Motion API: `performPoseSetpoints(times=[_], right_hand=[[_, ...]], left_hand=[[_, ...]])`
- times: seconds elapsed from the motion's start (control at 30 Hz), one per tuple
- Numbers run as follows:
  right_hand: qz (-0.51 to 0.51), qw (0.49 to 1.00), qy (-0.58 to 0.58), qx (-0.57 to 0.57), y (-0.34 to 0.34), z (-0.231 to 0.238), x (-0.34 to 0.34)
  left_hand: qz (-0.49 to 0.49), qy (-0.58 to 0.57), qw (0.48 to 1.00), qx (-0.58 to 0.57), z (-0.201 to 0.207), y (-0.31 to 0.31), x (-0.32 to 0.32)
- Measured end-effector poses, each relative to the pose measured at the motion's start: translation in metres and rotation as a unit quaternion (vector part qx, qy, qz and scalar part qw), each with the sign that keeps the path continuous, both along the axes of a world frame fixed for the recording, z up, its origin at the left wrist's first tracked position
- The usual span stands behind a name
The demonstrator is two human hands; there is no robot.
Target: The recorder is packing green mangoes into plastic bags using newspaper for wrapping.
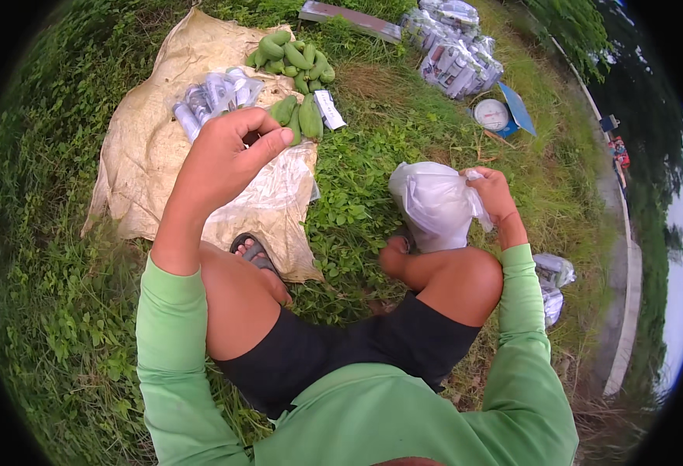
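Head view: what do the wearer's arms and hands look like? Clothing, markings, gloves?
Both arms wear plain green sleeves, the left sleeve and right sleeve, matching the shirt. Each ends partway down the forearm, leaving the rest bare. The left hand and right hand are ungloved. No cables or printed markings visible on either arm.

No wording or number is legible. Dark marks too small to make out stand on a white slip [330, 110], which lies to the right of the left hand [233, 155] and a little beyond it. The round white dial [491, 115] of a scale [519, 110], straight out beyond the right hand [492, 194] and its grip on the white plastic bag [432, 203], bears faint marks. Farther past that grip, slightly leftward, wrapped bundles [456, 60] show blurred patches of print.
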State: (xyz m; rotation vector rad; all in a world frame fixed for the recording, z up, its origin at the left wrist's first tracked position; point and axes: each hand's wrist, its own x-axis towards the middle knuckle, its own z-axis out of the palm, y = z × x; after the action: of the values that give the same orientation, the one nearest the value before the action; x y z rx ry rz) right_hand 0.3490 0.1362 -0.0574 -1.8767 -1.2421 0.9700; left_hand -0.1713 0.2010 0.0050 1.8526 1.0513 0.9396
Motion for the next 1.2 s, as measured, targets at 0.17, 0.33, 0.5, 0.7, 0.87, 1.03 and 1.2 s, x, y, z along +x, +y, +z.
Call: performPoseSetpoints(times=[0.17, 0.33, 0.5, 0.7, 0.87, 1.03, 1.2], right_hand=[[0.083, 0.994, 0.009, 0.074, 0.025, 0.062, -0.046], [0.156, 0.98, -0.062, 0.104, 0.035, 0.119, -0.112], [0.27, 0.951, -0.057, 0.143, 0.037, 0.127, -0.159], [0.348, 0.927, -0.015, 0.139, 0.082, 0.076, -0.196], [0.393, 0.914, -0.032, 0.094, 0.109, 0.035, -0.238], [0.363, 0.922, 0.038, 0.128, 0.123, 0.026, -0.242], [0.272, 0.935, 0.22, 0.054, 0.145, 0.024, -0.255]], left_hand=[[-0.054, 0.095, 0.994, -0.03, -0.01, 0.005, 0.019], [-0.153, 0.177, 0.967, 0.098, -0.023, -0.005, 0.055], [-0.106, 0.264, 0.931, 0.228, -0.039, -0.017, 0.107], [-0.069, 0.139, 0.982, 0.11, -0.069, 0.03, 0.106], [-0.126, 0.218, 0.968, -0.024, -0.104, 0.057, 0.08], [-0.09, 0.068, 0.993, 0.026, -0.13, 0.073, 0.082], [-0.093, -0.123, 0.977, -0.148, -0.123, 0.09, 0.091]])
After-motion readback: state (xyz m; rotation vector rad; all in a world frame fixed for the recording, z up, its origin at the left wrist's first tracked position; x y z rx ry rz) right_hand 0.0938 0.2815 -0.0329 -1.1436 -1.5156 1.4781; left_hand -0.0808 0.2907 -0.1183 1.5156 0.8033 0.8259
